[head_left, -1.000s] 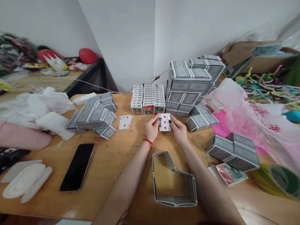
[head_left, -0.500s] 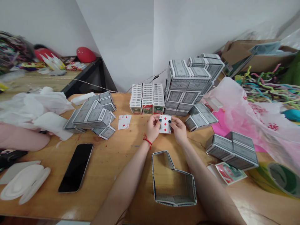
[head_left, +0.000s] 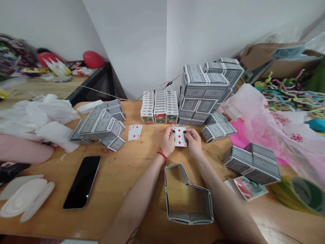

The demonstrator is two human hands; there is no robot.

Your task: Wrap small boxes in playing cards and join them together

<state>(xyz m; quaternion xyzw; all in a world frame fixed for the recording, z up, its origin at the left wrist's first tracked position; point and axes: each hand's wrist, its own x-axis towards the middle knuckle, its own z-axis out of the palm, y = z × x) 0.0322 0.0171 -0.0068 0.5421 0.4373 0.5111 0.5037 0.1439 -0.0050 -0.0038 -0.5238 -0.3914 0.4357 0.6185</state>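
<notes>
Card (head_left: 180, 138), long axis pointing forward, sits midway between left hand (head_left: 168, 141) and right hand (head_left: 194, 141), both pinching its 2 sides.

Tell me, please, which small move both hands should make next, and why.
Perhaps fold the sides of the white playing card with red diamond marks: the left hand and the right hand grip its opposite sides. The L-shaped frame of grey-patterned cards nearby stands open-topped, so a folded panel might suit it.
</notes>
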